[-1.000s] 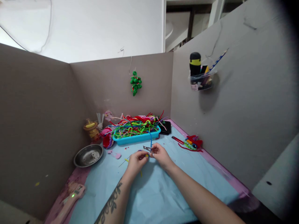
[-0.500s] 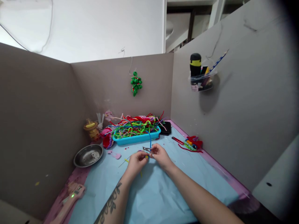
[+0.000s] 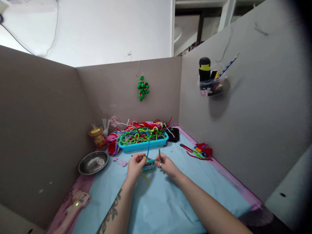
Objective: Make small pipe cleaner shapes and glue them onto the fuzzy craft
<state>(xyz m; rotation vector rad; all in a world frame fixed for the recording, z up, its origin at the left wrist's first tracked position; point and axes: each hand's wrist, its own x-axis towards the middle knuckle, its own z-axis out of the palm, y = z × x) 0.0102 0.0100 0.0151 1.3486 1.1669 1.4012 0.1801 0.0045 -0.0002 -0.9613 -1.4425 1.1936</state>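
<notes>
Two hands: left hand (image 3: pixel 136 165) and right hand (image 3: pixel 167 165), close together over the blue cover (image 3: pixel 168 204), just near of the tray.
Left grip: fingertips pinched on the left edge of a coiled piece (image 3: pixel 149 165) in teal and purple; probably to steady it from one side.
Right grip: fingers wrapped around scissors (image 3: pixel 160 157), tips directed far; likely carried this way so the fingertips remain usable. Whether the blades are parted, cannot tell.
Coiled piece: between the hands, right of the left fingertips and just left of the scissors. Right fingertips are at its right edge; contact there cannot be confirmed.
Blue stem (image 3: pixel 149 144): appears to rise from the piece, then arcs left over the tray; its length presumably puts it there.
Yellow stem (image 3: pixel 146 178): sticks out near of the left hand.
Tray (image 3: pixel 143 147): far side, heaped with loose stems (image 3: pixel 140 133); placed, I judge, for reach by either hand.
Metal bowl (image 3: pixel 84 169): left, whitish bits inside.
Glue gun (image 3: pixel 81 200): near left, green light showing; probably set aside from the stems.
</notes>
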